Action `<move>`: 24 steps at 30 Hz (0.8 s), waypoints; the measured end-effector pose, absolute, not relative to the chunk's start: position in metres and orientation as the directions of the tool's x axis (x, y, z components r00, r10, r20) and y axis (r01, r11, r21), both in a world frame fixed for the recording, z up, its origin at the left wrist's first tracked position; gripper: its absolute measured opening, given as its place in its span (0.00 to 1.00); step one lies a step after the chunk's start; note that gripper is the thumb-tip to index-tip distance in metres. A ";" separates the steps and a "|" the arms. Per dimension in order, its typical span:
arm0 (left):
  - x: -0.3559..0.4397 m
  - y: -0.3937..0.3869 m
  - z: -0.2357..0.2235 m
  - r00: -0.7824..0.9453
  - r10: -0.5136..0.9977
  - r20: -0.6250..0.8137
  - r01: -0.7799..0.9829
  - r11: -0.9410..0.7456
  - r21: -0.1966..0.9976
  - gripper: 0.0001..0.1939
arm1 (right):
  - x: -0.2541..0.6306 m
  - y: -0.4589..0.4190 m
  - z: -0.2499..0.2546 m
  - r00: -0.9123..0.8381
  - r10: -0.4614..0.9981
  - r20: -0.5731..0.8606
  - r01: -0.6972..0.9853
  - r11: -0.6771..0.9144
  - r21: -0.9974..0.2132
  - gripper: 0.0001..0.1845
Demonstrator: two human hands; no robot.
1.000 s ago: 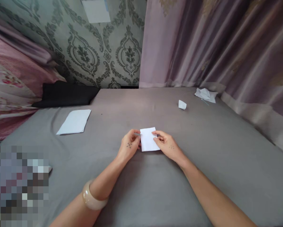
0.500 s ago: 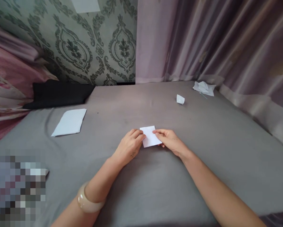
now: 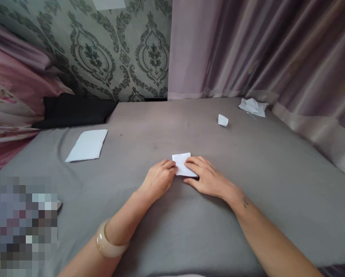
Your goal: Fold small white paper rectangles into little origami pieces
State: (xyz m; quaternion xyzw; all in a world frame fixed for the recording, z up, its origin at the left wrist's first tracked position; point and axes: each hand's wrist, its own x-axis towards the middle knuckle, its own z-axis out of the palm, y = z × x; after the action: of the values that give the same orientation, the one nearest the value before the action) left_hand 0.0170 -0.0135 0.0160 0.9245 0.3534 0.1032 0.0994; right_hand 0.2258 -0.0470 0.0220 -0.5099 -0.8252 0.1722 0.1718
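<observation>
A small folded square of white paper lies on the grey sheet in front of me, between both hands. My left hand pinches its left edge, thumb and fingers closed on the paper. Palm down, my right hand rests with its fingers stretched over the paper's right part. Its thumb is apart from the fingers, just below the paper's near edge. The right hand's fingers cover the paper's right side.
To the left lies a stack of white paper sheets, with a folded black cloth behind it. A small folded paper piece stands at the back right. Farther right are crumpled papers by the curtain.
My right hand has gone from gripping the paper's right edge to lying flat over it, fingers spread. The paper now sits flatter. The view has shifted slightly.
</observation>
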 end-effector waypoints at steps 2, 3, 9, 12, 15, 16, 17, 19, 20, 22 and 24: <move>0.017 -0.015 0.014 0.685 0.711 0.158 0.634 -0.689 0.350 0.14 | 0.228 -0.046 0.022 -0.443 0.889 0.117 0.770 0.444 -0.457 0.14; 0.017 -0.016 0.013 0.659 0.733 0.172 0.635 -0.664 0.395 0.14 | 0.229 -0.045 0.023 -0.453 0.884 0.116 0.760 0.451 -0.467 0.12; 0.020 -0.019 0.012 0.423 0.902 0.084 0.729 -0.394 0.560 0.11 | 0.231 -0.042 0.022 -0.385 0.918 0.096 0.685 0.354 -0.636 0.10; 0.024 -0.018 0.012 0.322 0.946 0.026 0.741 -0.269 0.615 0.10 | 0.227 -0.039 0.015 -0.243 0.968 0.061 0.678 0.214 -0.703 0.14; 0.028 -0.016 0.008 0.295 0.954 0.048 0.734 -0.259 0.627 0.13 | 0.223 -0.037 0.009 -0.130 0.991 0.026 0.697 0.110 -0.709 0.19; 0.028 -0.016 0.005 0.295 0.953 0.065 0.734 -0.269 0.624 0.15 | 0.222 -0.036 0.007 -0.105 0.994 0.023 0.704 0.090 -0.704 0.20; 0.029 -0.015 0.003 0.293 0.952 0.082 0.735 -0.280 0.617 0.16 | 0.220 -0.036 0.006 -0.088 0.996 0.024 0.712 0.079 -0.698 0.20; 0.031 -0.015 -0.001 0.278 0.954 0.112 0.743 -0.287 0.604 0.18 | 0.218 -0.035 0.003 -0.063 0.997 0.044 0.731 0.076 -0.679 0.19; 0.031 -0.015 -0.003 0.267 0.956 0.121 0.747 -0.285 0.601 0.18 | 0.217 -0.035 0.001 -0.052 0.997 0.063 0.743 0.081 -0.664 0.18; 0.033 -0.015 -0.005 0.244 0.961 0.130 0.753 -0.272 0.600 0.17 | 0.215 -0.034 -0.003 -0.032 0.993 0.109 0.775 0.094 -0.625 0.18; 0.035 -0.014 -0.005 0.224 0.965 0.135 0.759 -0.260 0.596 0.16 | 0.214 -0.033 -0.007 -0.011 0.988 0.156 0.809 0.100 -0.579 0.18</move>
State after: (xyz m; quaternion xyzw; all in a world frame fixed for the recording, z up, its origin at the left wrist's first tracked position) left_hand 0.0348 -0.0143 -0.0049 0.7542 0.5717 0.2473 0.2079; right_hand 0.2138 -0.0332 -0.0070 -0.6498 -0.6913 0.1661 0.2688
